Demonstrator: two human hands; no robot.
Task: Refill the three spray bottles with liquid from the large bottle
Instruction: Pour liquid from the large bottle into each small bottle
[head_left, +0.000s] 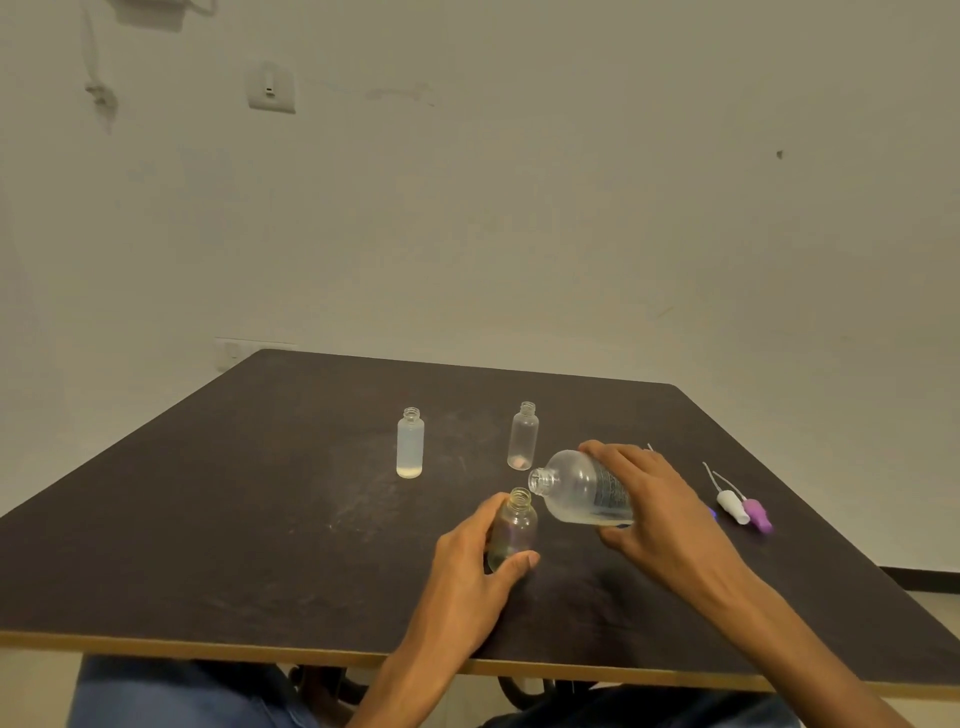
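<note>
Here the right hand grips the large bottle, tipped with its mouth just above the near spray bottle, which the left hand steadies. Pouring looks about to start; next needs mouth alignment. Two open bottles wait at twelve o'clock.

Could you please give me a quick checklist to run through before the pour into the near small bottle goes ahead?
1. Near small bottle uncapped and upright: ok.
2. Left hand steadying it: ok.
3. Right hand grips the large bottle, tilted: ok.
4. Large bottle's mouth directly over the small neck: not ok, it is offset to the right.
5. Liquid left in the large bottle: ok, a little.
6. Spray heads clear of the pour: ok.
</note>
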